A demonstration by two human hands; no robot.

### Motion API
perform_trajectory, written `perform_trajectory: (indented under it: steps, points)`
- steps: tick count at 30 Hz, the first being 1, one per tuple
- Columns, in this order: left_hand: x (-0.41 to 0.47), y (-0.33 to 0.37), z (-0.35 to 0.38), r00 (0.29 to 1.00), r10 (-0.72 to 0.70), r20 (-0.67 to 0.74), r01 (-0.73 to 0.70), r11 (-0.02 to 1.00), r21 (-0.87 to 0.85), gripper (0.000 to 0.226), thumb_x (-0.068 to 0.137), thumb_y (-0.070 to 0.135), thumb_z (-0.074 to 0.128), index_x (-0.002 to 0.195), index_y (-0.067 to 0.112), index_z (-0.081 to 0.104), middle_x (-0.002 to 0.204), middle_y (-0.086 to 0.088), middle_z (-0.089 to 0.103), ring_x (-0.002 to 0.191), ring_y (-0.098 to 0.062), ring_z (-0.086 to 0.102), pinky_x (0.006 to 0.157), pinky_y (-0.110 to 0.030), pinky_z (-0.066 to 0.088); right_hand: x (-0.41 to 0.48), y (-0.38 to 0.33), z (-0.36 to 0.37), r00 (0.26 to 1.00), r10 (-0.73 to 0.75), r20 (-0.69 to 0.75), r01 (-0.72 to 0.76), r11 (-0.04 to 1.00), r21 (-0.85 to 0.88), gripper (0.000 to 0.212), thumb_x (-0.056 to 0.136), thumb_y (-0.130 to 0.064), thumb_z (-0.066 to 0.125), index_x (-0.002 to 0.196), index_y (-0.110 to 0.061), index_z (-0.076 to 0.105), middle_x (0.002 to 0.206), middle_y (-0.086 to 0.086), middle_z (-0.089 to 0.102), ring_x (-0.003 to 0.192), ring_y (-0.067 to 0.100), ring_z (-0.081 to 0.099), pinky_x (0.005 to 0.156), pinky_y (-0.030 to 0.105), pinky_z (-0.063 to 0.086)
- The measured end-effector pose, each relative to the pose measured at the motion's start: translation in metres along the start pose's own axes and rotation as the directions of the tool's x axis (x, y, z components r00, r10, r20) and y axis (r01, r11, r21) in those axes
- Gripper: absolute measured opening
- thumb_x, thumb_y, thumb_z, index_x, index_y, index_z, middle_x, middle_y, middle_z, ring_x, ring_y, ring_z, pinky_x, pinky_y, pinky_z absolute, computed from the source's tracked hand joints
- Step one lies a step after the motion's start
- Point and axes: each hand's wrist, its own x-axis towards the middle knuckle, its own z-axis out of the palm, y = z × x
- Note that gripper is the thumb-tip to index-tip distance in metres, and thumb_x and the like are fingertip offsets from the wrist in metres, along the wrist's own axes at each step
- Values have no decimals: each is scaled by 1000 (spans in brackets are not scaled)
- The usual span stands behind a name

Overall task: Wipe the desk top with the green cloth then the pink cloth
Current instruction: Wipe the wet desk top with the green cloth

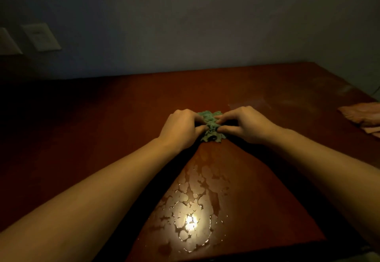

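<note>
Bare forearms (pixel 88 187); beyond, crumpled green cloth (pixel 211 134)

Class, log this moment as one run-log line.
left hand and right hand grip green cloth | pink cloth idle far-right | desk wet in front

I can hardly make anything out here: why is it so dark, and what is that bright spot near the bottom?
Head view: dim lighting, the desk top dark at left; the bright spot is glare from a light mirrored in the water film; the pink cloth at right shows faintly.
</note>
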Motion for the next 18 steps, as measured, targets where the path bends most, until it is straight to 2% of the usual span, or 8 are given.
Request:
perform_trajectory:
  steps: [2,4,6,10,12,15,18]
  points:
    - [11,6,0,999,-47,-7,47,999,2,23,92,37,68,109,23,75,115,0,72,107,-19,65,95,-37,53,8,-1,8,992,66,-111,-65,998,13,31,91,-38,65,116,-21,69,128,-3,65,119,18,59,101,39,47]
    - [18,10,0,997,-71,-8,71,997,8,22,92,35,67,109,23,75,115,-1,72,107,-21,65,95,-38,52,13,-5,12,983,114,-144,-111,994,24,33,92,-37,64,119,-19,68,132,-2,62,123,20,56,104,41,45]
    - [12,9,-3,998,-56,22,55,998,16,22,93,35,66,110,23,75,115,-1,72,107,-20,65,95,-38,52,8,-9,10,989,110,-97,-109,994,21,34,92,-37,65,121,-20,67,135,-3,60,125,20,54,105,41,44]
    - [-18,-1,-5,998,20,60,-20,1000,0,24,92,36,67,110,23,75,120,3,70,109,-16,64,97,-36,52,-25,-9,3,996,-12,84,14,1000,-18,36,93,-40,63,125,-26,65,139,-9,56,124,10,54,105,33,43]
    - [-19,-1,-1,1000,18,23,-17,1000,-24,23,92,37,68,110,24,75,121,4,70,110,-16,64,98,-36,52,-29,-7,7,999,-9,34,10,1000,-15,33,93,-38,62,124,-25,66,138,-9,57,124,10,54,103,30,43]
    - [-3,10,2,998,-58,-3,58,998,-8,22,92,37,67,107,24,75,113,1,72,106,-21,65,93,-37,53,-12,-11,10,992,84,-95,-85,996,-4,31,93,-34,63,122,-22,64,131,-2,62,119,18,58,99,34,46]
    - [5,17,-1,998,-55,35,54,997,49,23,94,37,64,110,24,74,113,0,72,104,-23,65,91,-37,54,-6,-16,10,987,123,-106,-121,992,22,29,93,-30,64,121,-25,59,125,0,64,114,20,59,96,38,49]
